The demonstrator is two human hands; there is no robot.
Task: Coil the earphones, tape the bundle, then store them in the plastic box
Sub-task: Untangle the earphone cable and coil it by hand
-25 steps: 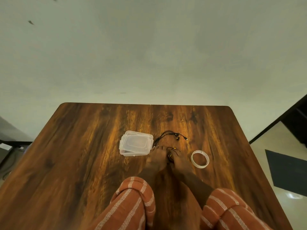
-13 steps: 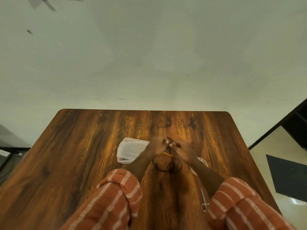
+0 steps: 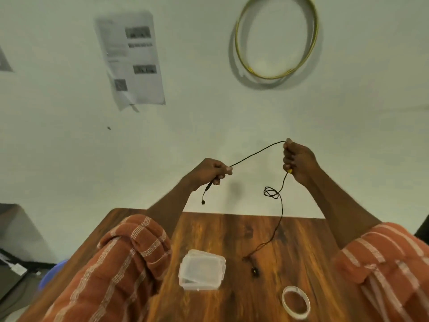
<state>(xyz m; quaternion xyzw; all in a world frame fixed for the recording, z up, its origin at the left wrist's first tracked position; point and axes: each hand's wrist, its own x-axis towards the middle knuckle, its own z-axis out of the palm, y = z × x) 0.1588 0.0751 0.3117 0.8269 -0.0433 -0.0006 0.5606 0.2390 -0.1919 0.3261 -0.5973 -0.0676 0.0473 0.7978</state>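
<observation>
Both hands are raised in front of the wall, holding the black earphones [image 3: 257, 152] stretched between them. My left hand [image 3: 210, 170] grips one end, with a plug dangling below it. My right hand [image 3: 298, 162] pinches the cord higher up; from it the cord hangs down with a small tangle and trails onto the wooden table [image 3: 301, 247], where an earbud lies. The clear plastic box [image 3: 202, 270], lid shut, sits on the table below my left hand. A roll of clear tape [image 3: 296, 302] lies flat near the front right.
A yellow hoop [image 3: 277, 38] and a printed sheet [image 3: 131, 59] hang on the wall beyond the table. Striped orange sleeves fill the lower corners. Dark equipment stands off the table's left edge.
Both hands rose from the table top and moved apart, pulling the earphone cord out straight. The view tilted up toward the wall; the scissors seen earlier are out of view.
</observation>
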